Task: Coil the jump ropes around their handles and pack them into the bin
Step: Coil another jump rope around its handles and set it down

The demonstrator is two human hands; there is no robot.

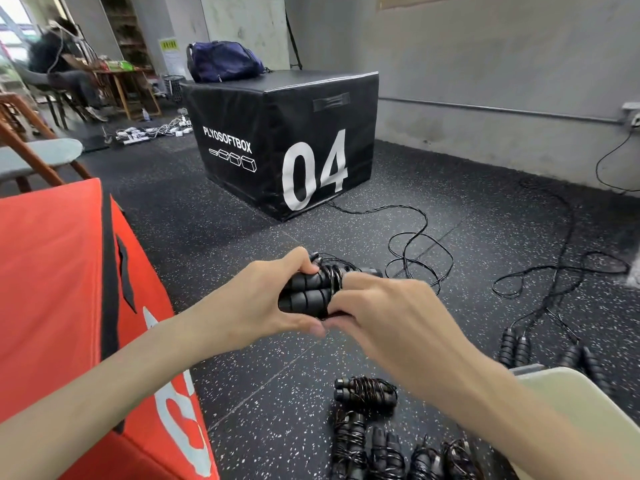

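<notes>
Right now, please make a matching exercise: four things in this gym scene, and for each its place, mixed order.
Things:
1. blue bag
2. pair of handles
3. coiled ropes
4. uncoiled ropes

Places:
A. lying loose on the floor at right
B. held in both hands
C. on top of the black box
D. on the floor near the bottom edge

Pairs: 1-C, 2-B, 3-D, 4-A

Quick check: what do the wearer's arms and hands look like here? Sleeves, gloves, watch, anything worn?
Both forearms are bare as far as the frame shows, with no sleeves in view. The left hand and right hand wear no gloves. No watch, bracelet or strap shows at either wrist, and no rings, markings or cables on what is visible. The upper arms are out of frame.
</notes>
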